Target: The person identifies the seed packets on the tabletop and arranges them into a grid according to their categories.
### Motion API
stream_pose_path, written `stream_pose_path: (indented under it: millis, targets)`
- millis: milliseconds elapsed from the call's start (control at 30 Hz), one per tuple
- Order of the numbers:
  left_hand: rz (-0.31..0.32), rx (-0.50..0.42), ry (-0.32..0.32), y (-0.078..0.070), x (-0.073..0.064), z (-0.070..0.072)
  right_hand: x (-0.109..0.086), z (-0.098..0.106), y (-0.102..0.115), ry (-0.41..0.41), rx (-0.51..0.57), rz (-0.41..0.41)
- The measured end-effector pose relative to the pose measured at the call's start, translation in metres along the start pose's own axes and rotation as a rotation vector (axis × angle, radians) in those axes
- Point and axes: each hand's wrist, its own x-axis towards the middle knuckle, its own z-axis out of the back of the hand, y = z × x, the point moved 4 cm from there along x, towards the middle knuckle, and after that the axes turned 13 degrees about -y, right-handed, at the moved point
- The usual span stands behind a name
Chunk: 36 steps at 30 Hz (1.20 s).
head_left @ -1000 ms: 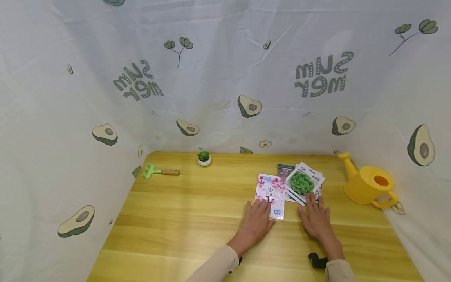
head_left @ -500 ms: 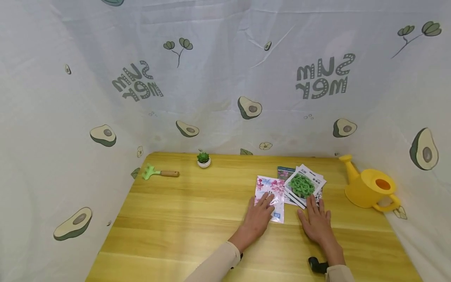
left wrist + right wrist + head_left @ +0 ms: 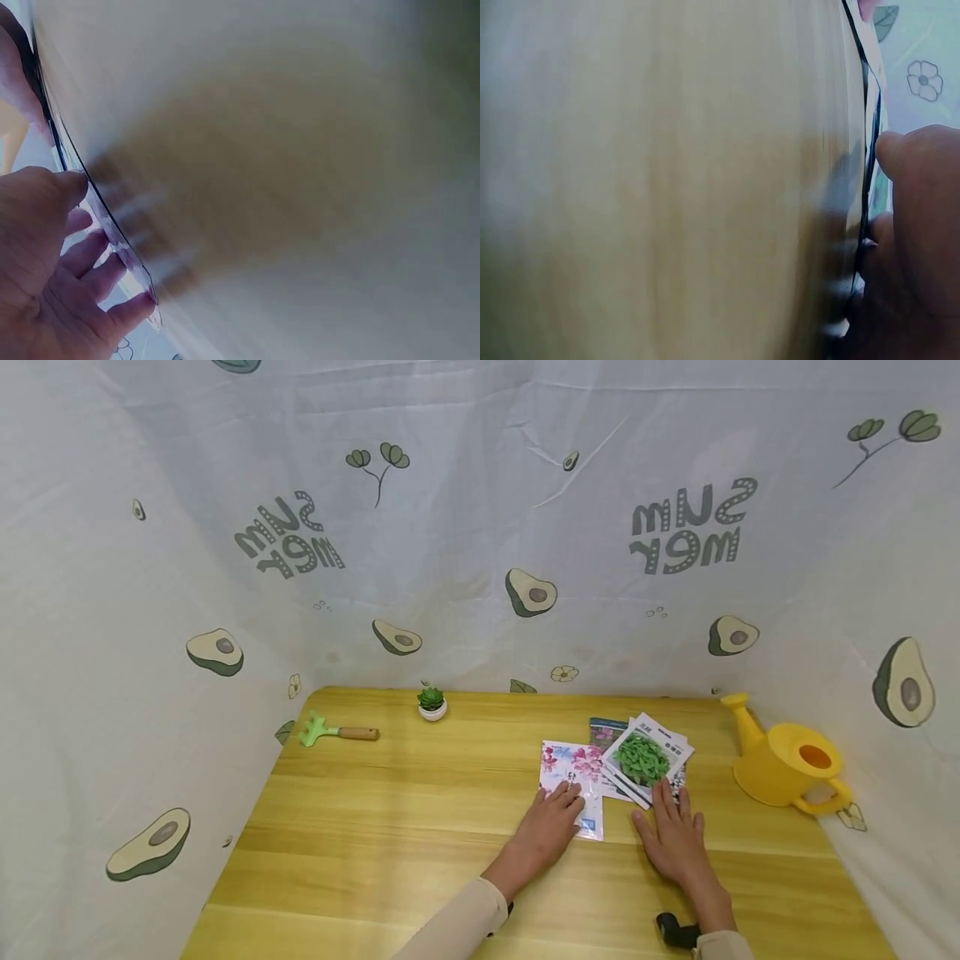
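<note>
A seed packet printed with pink flowers (image 3: 585, 764) lies flat on the wooden table. The fingertips of my left hand (image 3: 546, 831) rest on its lower left part and cover some of the print. Just to its right is a fanned pile of seed packets, the top one white with a picture of green leaves (image 3: 641, 758). My right hand (image 3: 675, 839) lies with fairly straight fingers touching the pile's lower right edge. Both wrist views look low across the tabletop, with the left fingers (image 3: 105, 274) and right thumb (image 3: 892, 154) close against the packets' edges.
A yellow watering can (image 3: 787, 764) stands at the right. A small potted succulent (image 3: 432, 703) is near the back edge, and a green hand rake with a wooden handle (image 3: 358, 733) lies at the back left. Patterned white cloth (image 3: 450, 527) surrounds the table.
My left fingers reached further up the flowered packet, then drew back. That packet has shifted slightly left and toward me, while my right hand stays at the pile. The head view has tilted a little.
</note>
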Motion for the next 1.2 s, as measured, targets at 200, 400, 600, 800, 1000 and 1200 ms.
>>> stream_pose_path:
  millis: [200, 400, 600, 800, 1000, 1200]
  targets:
    - [-0.005, 0.047, -0.023, -0.001, -0.002, 0.002, -0.002, 0.006, 0.001, -0.01, -0.003, 0.001]
    - [-0.014, 0.074, -0.028, -0.001, -0.004, 0.003, -0.003, 0.01, 0.002, -0.008, 0.009, -0.001]
    - [-0.015, 0.075, -0.006, 0.004, -0.008, 0.004, -0.003, 0.006, 0.002, -0.014, 0.011, 0.017]
    - [0.019, -0.038, 0.022, 0.011, -0.012, 0.009, -0.001, 0.001, 0.002, -0.022, 0.017, 0.029]
    - [0.045, -0.085, 0.04, 0.012, -0.015, 0.011, -0.002, 0.001, 0.001, -0.012, 0.009, 0.019]
    - [0.052, -0.063, 0.032, 0.012, -0.017, 0.009, -0.002, 0.0, 0.003, -0.03, 0.027, 0.026]
